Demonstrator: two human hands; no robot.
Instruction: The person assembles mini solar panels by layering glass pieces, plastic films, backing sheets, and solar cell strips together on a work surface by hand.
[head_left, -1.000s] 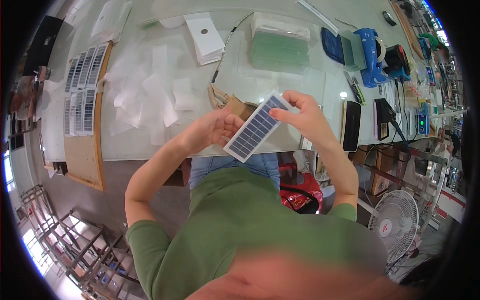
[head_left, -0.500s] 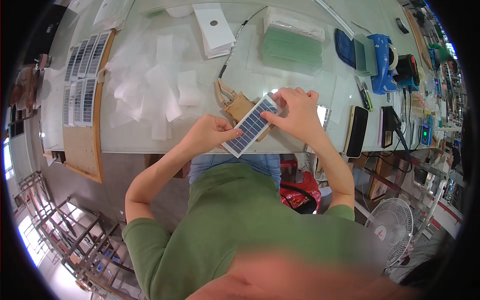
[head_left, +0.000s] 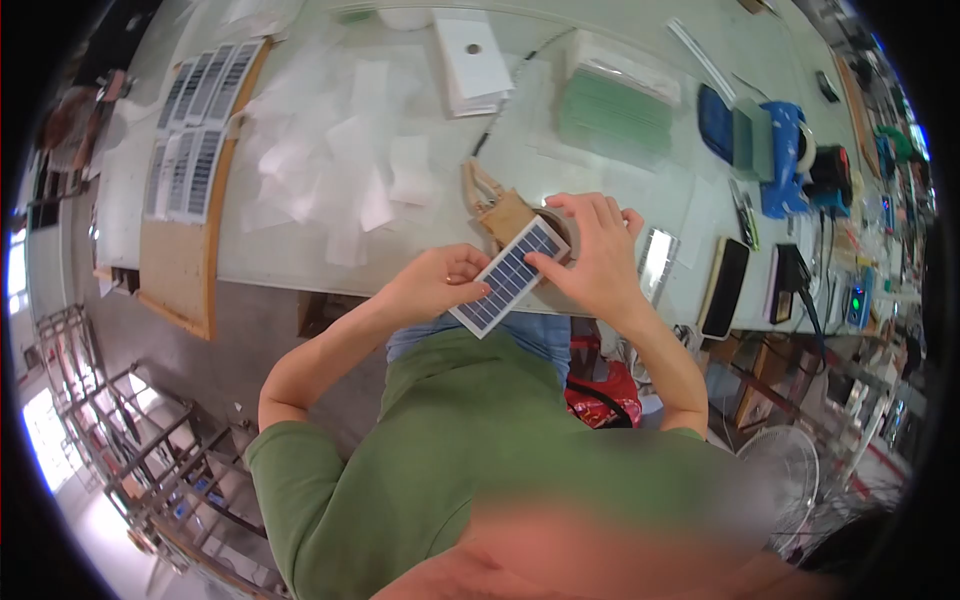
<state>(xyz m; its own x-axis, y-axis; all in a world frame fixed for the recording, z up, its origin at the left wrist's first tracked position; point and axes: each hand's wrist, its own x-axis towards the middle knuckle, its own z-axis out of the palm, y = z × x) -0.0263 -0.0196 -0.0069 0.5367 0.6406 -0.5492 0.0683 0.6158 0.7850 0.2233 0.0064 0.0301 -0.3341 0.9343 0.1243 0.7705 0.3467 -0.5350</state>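
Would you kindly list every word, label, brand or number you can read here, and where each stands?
No text can be read in this view.
Solar panel: no lettering visible.
Blue device with a lit display, at right: any characters too small to read.

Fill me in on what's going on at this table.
A person holds a small solar panel slantwise at the table's near edge, cells facing up. The left hand has its thumb on the nearer end; the right hand grips the farther end. A tan object lies beyond it, partly hidden. More panels sit on a board to the left.
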